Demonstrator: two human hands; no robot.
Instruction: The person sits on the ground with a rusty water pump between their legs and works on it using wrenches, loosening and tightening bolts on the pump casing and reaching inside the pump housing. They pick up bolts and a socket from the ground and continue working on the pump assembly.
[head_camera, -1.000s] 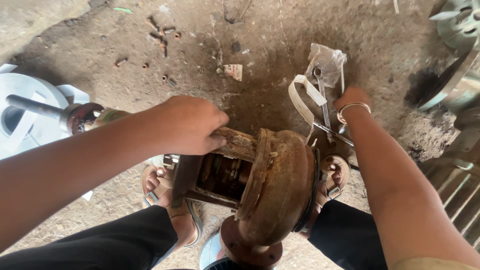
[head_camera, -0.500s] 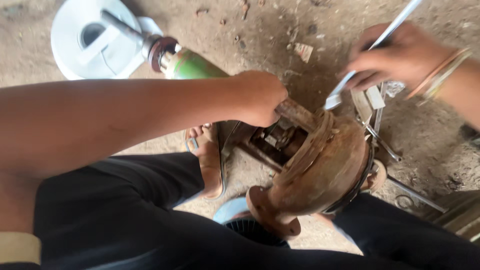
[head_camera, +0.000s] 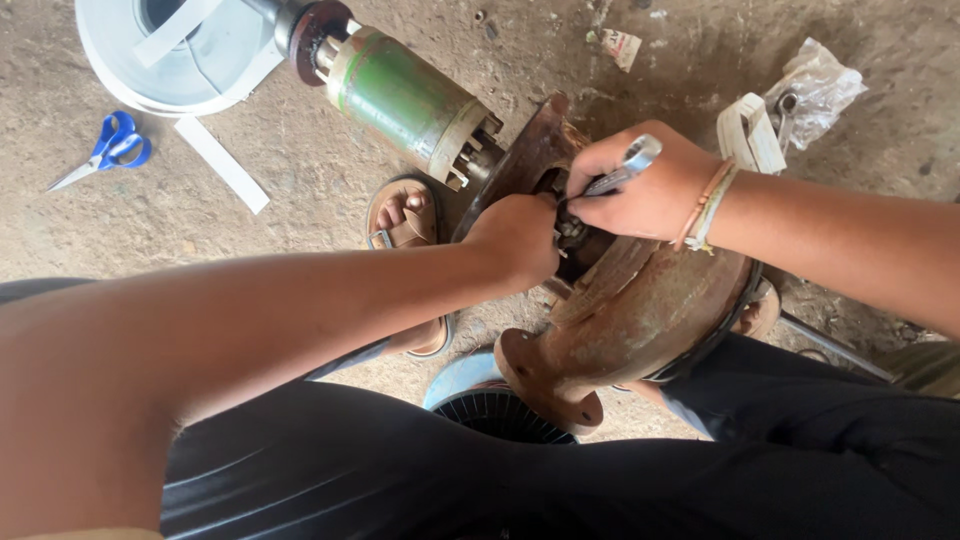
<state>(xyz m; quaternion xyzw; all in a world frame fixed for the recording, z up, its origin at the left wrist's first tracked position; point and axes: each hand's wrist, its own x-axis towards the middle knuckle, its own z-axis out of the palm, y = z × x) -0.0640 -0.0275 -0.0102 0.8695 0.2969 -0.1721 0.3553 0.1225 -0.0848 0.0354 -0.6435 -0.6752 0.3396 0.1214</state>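
Head view: A person seated over a dirt floor (head_camera: 300, 190) works both bare hands into the open mouth of a rusty pump casing (head_camera: 640, 310), which rests between the knees, its flanged outlet (head_camera: 545, 385) pointing back toward the body. The right hand (head_camera: 650, 185) is closed around a metal wrench (head_camera: 620, 170), whose long axis slants from upper right down to lower left, the working end sunk in the dark cavity just below the knuckles. The left hand (head_camera: 520, 235) comes in from the lower left, fingers (head_camera: 545, 205) curled tight at the cavity's rim and touching the right hand; what they pinch, if anything, cannot be told. Both hands meet at the same spot, the left slightly nearer the fitting inside, which is hidden in shadow.

Beyond the casing, a green motor body (head_camera: 405, 100) lies tilted, its axis running from upper left toward the casing's far side. A sandalled foot (head_camera: 405, 215) sits just beside it. Well apart on the floor lie blue scissors (head_camera: 105, 150), a white tape roll (head_camera: 170, 50) and a crumpled plastic bag (head_camera: 815, 85).
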